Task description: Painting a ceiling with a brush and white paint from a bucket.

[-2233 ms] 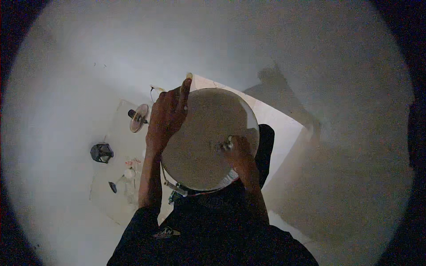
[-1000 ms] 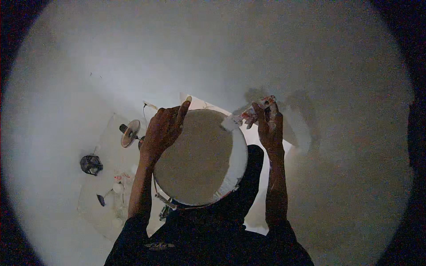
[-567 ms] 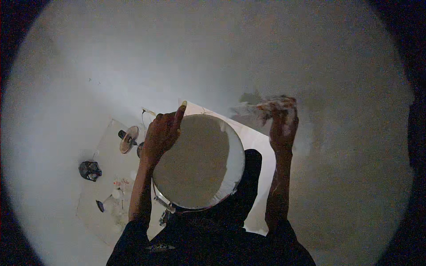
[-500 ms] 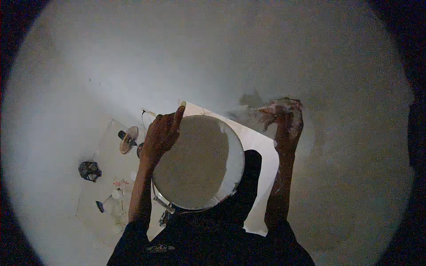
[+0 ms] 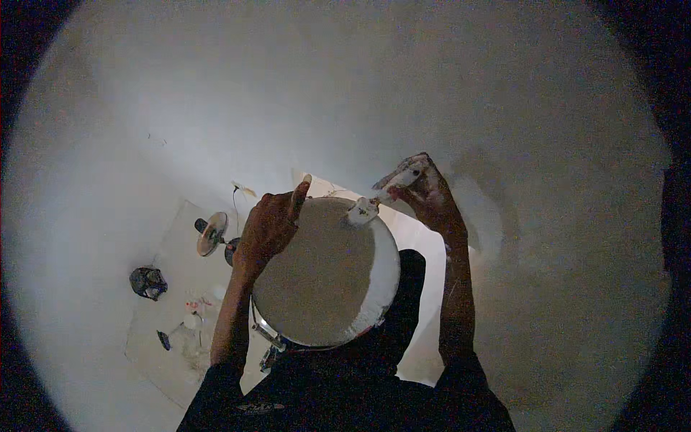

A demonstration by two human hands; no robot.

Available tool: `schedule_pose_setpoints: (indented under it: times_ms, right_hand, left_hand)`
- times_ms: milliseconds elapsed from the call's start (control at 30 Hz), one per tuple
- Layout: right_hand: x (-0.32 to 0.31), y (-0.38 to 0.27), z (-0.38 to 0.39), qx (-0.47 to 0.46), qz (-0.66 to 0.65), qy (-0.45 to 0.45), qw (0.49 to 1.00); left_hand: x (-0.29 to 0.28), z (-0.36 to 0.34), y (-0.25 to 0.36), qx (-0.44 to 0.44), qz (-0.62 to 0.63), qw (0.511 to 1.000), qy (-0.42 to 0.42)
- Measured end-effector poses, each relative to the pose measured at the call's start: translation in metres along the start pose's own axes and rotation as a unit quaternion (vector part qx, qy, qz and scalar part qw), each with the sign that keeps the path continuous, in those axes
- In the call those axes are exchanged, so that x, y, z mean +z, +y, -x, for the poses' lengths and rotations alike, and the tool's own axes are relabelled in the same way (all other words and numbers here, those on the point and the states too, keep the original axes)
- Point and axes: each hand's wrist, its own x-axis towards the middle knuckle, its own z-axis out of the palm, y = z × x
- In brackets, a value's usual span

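Note:
A round bucket point(image 5: 385, 288) sits in front of my body, with grey-beige liquid inside and white smears along its right inner wall. My left hand point(image 5: 272, 229) grips the bucket's far-left rim, one finger stretched out along it. In my right hand point(image 5: 428, 193) is a paintbrush point(image 5: 394, 189) caked in white. My fingers are closed round its handle, and its broad end hangs over the far-right rim of the bucket. Whether the brush touches the liquid is hard to tell.
A large grey surface point(image 5: 345, 86) spreads beyond the bucket. A pale panel point(image 5: 425, 245) shows behind it. Lower left lie a disc-shaped object point(image 5: 211, 234), a dark mesh-like object point(image 5: 148, 283) and several small things on a pale sheet point(image 5: 151, 324).
My right hand has come left from the grey surface toward the bucket, bringing the brush to its rim. The left hand stays at the rim; the bucket has shifted slightly.

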Motion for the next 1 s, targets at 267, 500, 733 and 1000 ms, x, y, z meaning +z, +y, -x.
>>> schedule_pose_setpoints:
  times_ms: [267, 500, 733, 1000]
  right_hand:
    - [-0.031, -0.003, -0.008, -0.102, 0.115, 0.115, 0.982]
    - [-0.044, -0.021, 0.019, -0.109, 0.144, 0.218, 0.959]
    - [-0.041, -0.064, 0.043, 0.002, 0.152, 0.111, 0.982]
    - [-0.061, -0.187, 0.032, -0.172, 0.48, 0.084, 0.856]
  left_hand:
    - [-0.01, -0.001, 0.009, -0.015, 0.007, 1.0, 0.015]
    - [0.004, 0.008, 0.004, 0.006, -0.053, 0.997, 0.057]
    - [0.013, 0.011, -0.006, 0.0, -0.05, 0.998, 0.042]
    - [0.018, 0.012, -0.005, -0.005, -0.098, 0.994, 0.042]
